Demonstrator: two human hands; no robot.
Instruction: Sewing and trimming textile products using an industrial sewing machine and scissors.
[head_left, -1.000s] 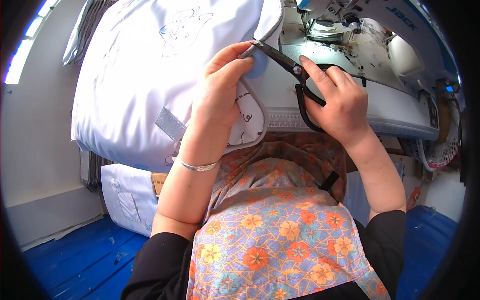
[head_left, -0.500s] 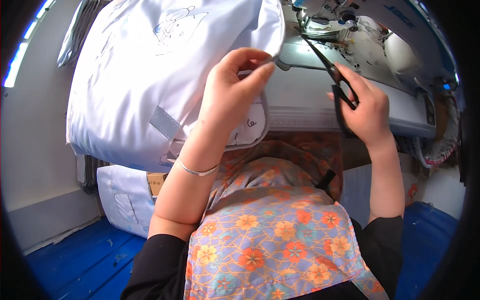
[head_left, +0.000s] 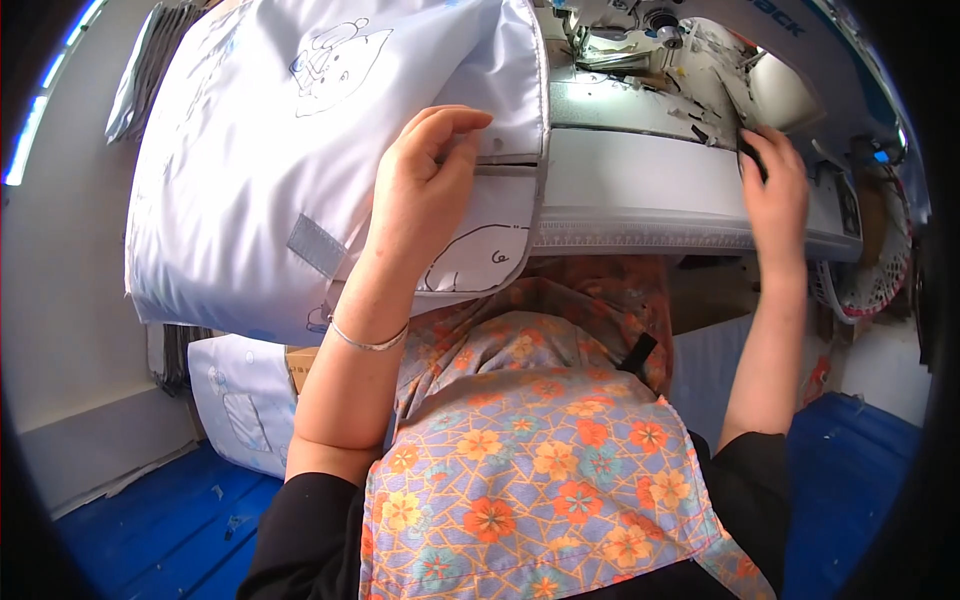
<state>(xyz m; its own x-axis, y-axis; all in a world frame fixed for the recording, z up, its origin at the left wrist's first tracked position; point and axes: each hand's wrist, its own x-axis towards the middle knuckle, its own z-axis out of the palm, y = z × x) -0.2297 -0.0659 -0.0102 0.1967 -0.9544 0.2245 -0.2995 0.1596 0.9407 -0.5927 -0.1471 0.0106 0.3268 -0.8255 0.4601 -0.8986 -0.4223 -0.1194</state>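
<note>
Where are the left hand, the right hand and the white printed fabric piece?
left hand (head_left: 425,190), head view, back of the hand.
right hand (head_left: 775,190), head view, back of the hand.
white printed fabric piece (head_left: 250,170), head view, middle of its panel.

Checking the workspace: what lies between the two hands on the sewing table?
In the head view, only bare pale machine bed lies between the left hand on the white fabric and the right hand.

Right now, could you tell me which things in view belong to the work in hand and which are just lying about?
In the work:
- white printed fabric piece, pinched by the left hand
- sewing machine, its bed touched by the right hand
- dark scissors handle under the right fingers

Lying about:
- stack of white fabric pieces below the table
- blue floor
</note>
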